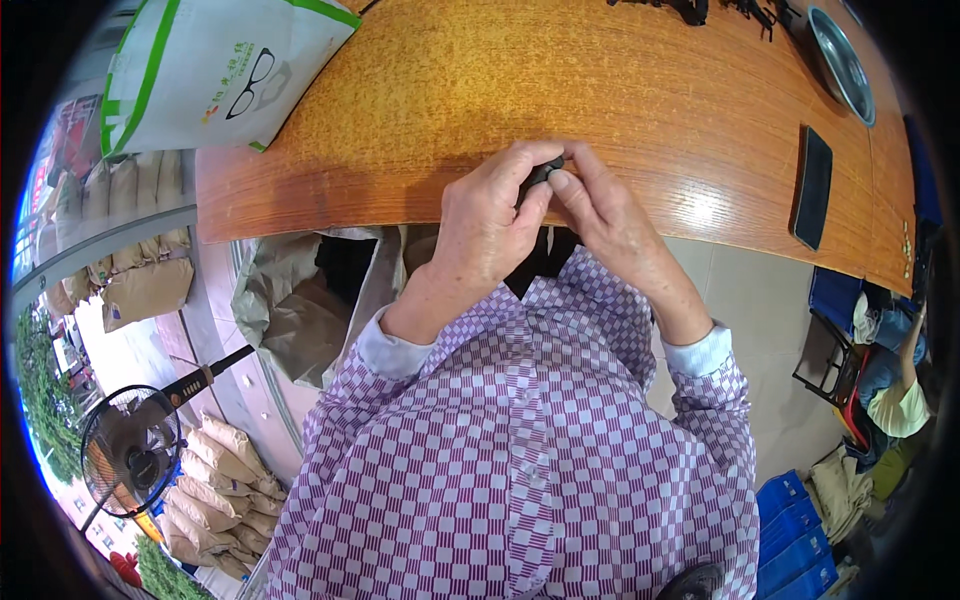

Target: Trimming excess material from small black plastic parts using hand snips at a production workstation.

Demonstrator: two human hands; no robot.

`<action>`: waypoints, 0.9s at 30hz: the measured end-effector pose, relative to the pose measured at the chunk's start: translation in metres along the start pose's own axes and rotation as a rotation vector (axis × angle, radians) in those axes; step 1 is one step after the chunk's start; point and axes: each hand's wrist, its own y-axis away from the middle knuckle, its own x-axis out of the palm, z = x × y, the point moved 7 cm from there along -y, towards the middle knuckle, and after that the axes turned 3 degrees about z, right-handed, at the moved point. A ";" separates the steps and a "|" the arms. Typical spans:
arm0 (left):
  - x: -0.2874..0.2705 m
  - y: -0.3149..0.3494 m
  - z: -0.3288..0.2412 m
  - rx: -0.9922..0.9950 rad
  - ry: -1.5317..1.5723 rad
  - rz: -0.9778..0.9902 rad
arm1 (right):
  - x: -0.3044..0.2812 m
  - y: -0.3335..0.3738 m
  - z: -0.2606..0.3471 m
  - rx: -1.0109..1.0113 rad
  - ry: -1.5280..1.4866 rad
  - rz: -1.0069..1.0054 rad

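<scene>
Both hands meet over the near edge of the wooden table (640,120). Between their fingertips is a small black piece (540,175); the fingers hide most of it, so its kind cannot be made out. My left hand (490,215) curls around it, thumb and forefinger closed on it. The thumb and forefinger of my right hand (605,205) pinch its other end, close against the left fingertips.
A white bag with green edges (215,75) stands at the table's left. To the right lie a black phone (812,188) and a metal bowl (842,65); black parts (690,8) sit at the back. An open sack (300,310) is below the table; a person (900,400) sits at far right.
</scene>
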 end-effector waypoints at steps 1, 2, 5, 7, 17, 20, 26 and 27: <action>0.001 0.001 0.002 -0.028 0.097 0.011 | -0.003 0.002 0.003 0.037 -0.073 0.017; -0.003 0.003 0.000 -0.025 0.094 0.006 | -0.002 0.004 0.004 0.073 -0.146 0.034; -0.007 0.007 0.005 -0.443 0.756 0.069 | -0.003 0.014 0.006 0.095 -0.391 -0.012; -0.007 0.009 0.003 -0.458 0.879 0.065 | -0.003 0.018 0.006 0.099 -0.514 -0.033; 0.019 0.016 -0.018 -0.527 1.186 0.212 | -0.014 0.028 0.011 -0.040 -0.831 -0.079; 0.025 0.018 -0.024 -0.496 1.109 0.256 | -0.015 0.032 0.007 -0.026 -0.889 -0.043; 0.027 0.017 -0.027 -0.415 0.838 0.351 | -0.016 0.040 -0.002 0.048 -0.902 0.047; 0.025 0.016 -0.031 -0.325 0.710 0.366 | -0.015 0.040 -0.003 0.050 -0.902 0.048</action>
